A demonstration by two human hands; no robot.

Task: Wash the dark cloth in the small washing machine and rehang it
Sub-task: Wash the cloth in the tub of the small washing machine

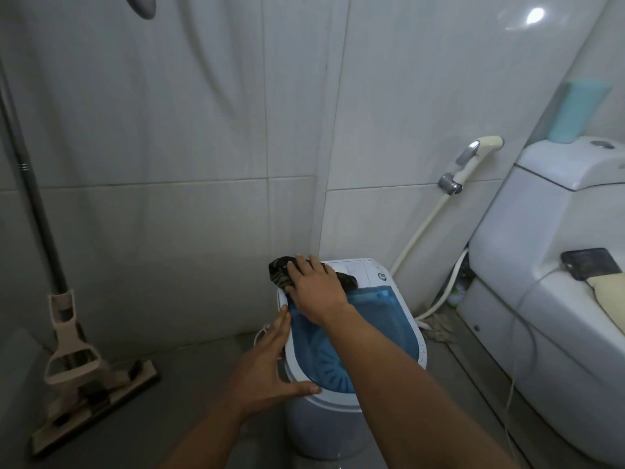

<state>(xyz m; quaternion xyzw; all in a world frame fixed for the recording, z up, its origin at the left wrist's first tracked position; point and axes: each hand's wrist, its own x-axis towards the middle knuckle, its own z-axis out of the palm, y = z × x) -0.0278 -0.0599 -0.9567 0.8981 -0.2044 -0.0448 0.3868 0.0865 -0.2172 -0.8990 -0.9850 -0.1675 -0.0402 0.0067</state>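
"Where was the grip?"

"The right hand [313, 286] lay flat on the dark cloth [282, 275], with the fingers spread out and pressing down. It was not closed around it. The cloth was right under the palm and stuck out past the fingertips on the far left side."

"And the other hand?"

"The left hand [270, 360] was open too. Its fingers touched the near left edge of the small washing machine [318, 424], and the thumb rested on the white rim. It held nothing. I think it was just keeping the machine from moving."

"So which hand was nearer the cloth?"

"The right one. It was already on it. The left was lower down the rim, apart from the cloth."

"Where did the cloth sit?"

"At the back of the machine's top, on the left corner, beside the white control panel [351, 269]. It ran left to right across that back edge. The blue lid [382, 313] lay just in front of it."

"What did the cloth look like?"

"Dark and bunched up, with lighter stripes on the left part. It looked soft and maybe wet, but the room was dim, so I could not be sure."
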